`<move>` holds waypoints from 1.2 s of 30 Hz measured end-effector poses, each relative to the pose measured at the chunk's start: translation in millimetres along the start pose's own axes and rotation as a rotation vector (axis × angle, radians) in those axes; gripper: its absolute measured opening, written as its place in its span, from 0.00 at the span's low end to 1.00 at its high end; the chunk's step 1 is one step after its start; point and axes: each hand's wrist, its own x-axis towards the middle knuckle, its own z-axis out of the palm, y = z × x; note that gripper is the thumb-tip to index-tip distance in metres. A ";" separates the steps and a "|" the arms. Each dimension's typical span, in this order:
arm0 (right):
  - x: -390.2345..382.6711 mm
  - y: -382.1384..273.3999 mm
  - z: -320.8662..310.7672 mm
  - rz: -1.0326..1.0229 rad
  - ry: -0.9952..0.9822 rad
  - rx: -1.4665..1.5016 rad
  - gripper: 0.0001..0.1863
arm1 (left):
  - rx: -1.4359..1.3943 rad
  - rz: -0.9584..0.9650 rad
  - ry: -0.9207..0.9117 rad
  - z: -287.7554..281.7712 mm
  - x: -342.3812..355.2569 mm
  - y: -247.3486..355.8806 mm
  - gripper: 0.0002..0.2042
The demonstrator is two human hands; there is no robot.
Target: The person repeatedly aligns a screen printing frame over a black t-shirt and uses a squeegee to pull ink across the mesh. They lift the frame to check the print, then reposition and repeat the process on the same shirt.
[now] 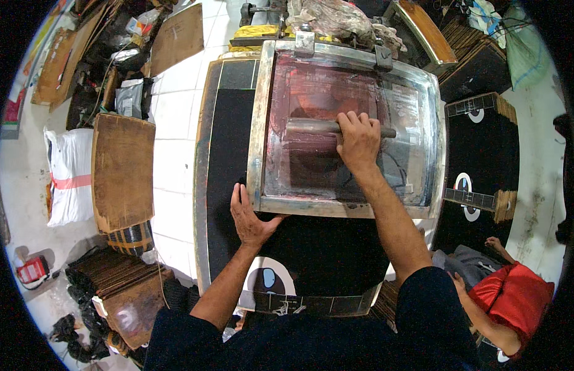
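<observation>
A screen-printing frame (336,208) with a pale wooden border lies over a black sheet (324,247) on the table in front of me. Dark red ink smears its mesh (311,164). My right hand (360,141) is closed around the bar-shaped handle of a squeegee (305,127), which lies crosswise on the mesh. At the frame's near left corner, my left hand (253,222) rests with fingers stretched and thumb spread along the near edge. A printed eye (271,278) shows on the black sheet, close to my body.
Metal hinge clamps (304,43) hold the frame's far edge. More black sheets with printed eyes (482,154) lie to the right. Another person in red (516,297) is at the lower right. Stacked cardboard (123,278) and a brown board (123,173) stand left.
</observation>
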 end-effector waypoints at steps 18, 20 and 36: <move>-18.6 -18.0 14.0 0.022 0.146 -0.044 0.22 | 0.027 0.033 -0.026 3.5 -1.3 -2.6 0.63; -37.2 -28.3 11.8 0.035 0.166 -0.034 0.23 | 0.018 0.027 -0.030 4.0 -2.8 -4.5 0.63; 25.9 0.6 -11.0 0.043 -0.015 0.033 0.25 | -0.613 -0.308 -0.124 -26.2 12.2 8.3 0.54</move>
